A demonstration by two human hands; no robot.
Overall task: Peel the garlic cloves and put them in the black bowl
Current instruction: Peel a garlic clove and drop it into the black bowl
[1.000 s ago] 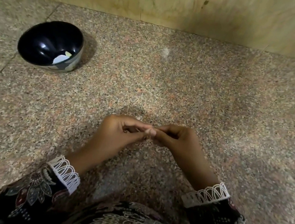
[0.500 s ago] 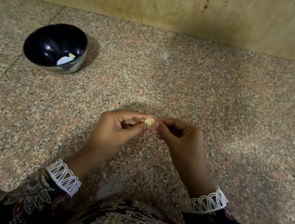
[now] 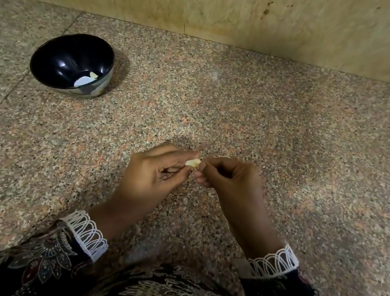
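Just garlic clove betw. both hands

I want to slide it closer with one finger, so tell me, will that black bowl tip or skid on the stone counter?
The black bowl looks round-sided with a narrow base, so a high push may rock it. Its glossy wall and the polished granite counter suggest it would skid easily. With only a few pale pieces inside, it is probably light.

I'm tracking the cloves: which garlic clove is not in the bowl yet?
The garlic clove pinched between left hand and right hand above the counter; the other clove lies inside the black bowl.
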